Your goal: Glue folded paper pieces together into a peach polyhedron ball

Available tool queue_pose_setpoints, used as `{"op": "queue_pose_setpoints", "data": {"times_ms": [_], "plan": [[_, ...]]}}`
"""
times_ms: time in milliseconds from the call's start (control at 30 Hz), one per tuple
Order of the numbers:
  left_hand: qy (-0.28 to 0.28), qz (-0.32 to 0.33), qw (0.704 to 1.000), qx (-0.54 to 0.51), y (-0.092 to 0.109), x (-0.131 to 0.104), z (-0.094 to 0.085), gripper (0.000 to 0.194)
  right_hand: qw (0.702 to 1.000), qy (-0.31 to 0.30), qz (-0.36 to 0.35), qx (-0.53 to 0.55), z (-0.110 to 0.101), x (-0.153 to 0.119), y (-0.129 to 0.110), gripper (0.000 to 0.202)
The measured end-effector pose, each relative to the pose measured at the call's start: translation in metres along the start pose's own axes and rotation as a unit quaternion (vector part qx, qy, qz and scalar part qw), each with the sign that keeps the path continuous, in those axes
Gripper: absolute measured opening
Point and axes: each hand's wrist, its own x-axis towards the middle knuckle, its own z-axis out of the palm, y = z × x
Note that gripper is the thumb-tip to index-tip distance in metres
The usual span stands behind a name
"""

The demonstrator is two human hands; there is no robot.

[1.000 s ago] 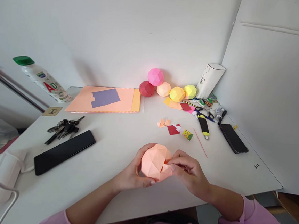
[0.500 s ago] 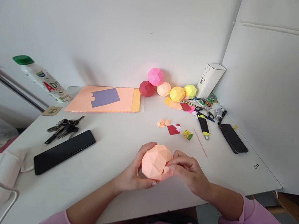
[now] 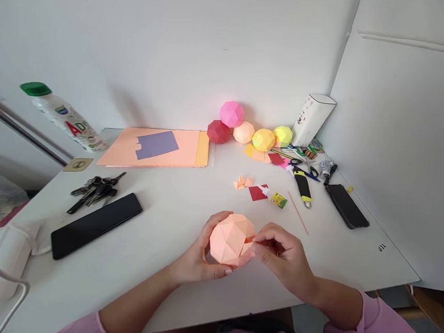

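A peach faceted paper ball (image 3: pixel 231 240) is above the front part of the white table. My left hand (image 3: pixel 202 253) wraps round its left side and underside, the thumb below. At the ball's right side there is a small dark opening, and my right hand (image 3: pixel 282 252) pinches a paper flap beside it between thumb and fingers. Beyond the ball lie small peach paper pieces (image 3: pixel 243 183), a dark red paper square (image 3: pixel 258 192) and a yellow-green packet (image 3: pixel 278 200).
Finished-looking balls, such as a pink one (image 3: pixel 232 114), stand along the wall. Peach sheets (image 3: pixel 118 147), keys (image 3: pixel 97 189) and a black phone (image 3: pixel 96 225) lie left. A cutter (image 3: pixel 302 186), a thin stick (image 3: pixel 298 212) and another phone (image 3: pixel 347 206) lie right.
My right hand has shifted slightly and pulled the flap outward, and the dark opening in the ball shows more. My left hand keeps its hold.
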Motion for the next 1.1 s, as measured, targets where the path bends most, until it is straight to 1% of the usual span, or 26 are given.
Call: {"op": "queue_pose_setpoints", "data": {"times_ms": [133, 300, 467, 567, 700, 800, 867, 967, 1100], "plan": [[-0.006, -0.010, 1.000, -0.007, 0.0011, -0.0003, 0.0002, 0.093, 1.000, 0.013, 0.001, 0.013, 0.0011, 0.0008, 0.0000, 0.009], [-0.007, -0.015, 1.000, -0.003, 0.0026, 0.0004, -0.0003, 0.092, 0.998, 0.023, -0.053, -0.001, 0.0012, 0.0013, -0.0006, 0.003], [-0.016, -0.048, 0.999, 0.016, 0.0056, 0.0010, -0.0009, 0.095, 0.998, 0.007, -0.068, -0.005, 0.0010, 0.0003, 0.0009, 0.004], [-0.018, -0.056, 0.998, 0.022, 0.0073, 0.0011, -0.0008, 0.096, 0.996, 0.004, -0.085, -0.024, 0.0008, 0.0001, 0.0008, 0.006], [-0.015, -0.041, 0.996, 0.072, 0.0073, 0.0017, -0.0005, 0.097, 0.994, 0.004, -0.100, -0.054, 0.0016, 0.0003, 0.0007, 0.007], [-0.022, -0.008, 0.991, 0.129, 0.0056, 0.0029, -0.0001, 0.093, 0.992, 0.004, -0.106, -0.075, 0.0031, 0.0006, 0.0013, 0.007], [-0.028, 0.012, 0.989, 0.148, 0.0045, 0.0037, 0.0002, 0.089, 0.990, 0.005, -0.113, -0.084, 0.0037, 0.0007, 0.0016, 0.007], [-0.038, 0.017, 0.986, 0.159, 0.0035, 0.0038, 0.0004, 0.087, 0.989, 0.005, -0.113, -0.093, 0.0039, 0.0008, 0.0017, 0.006], [-0.044, 0.026, 0.980, 0.193, 0.0015, 0.0018, 0.0009, 0.090, 0.989, -0.004, -0.108, -0.098, 0.0046, 0.0004, 0.0020, 0.007]]}}
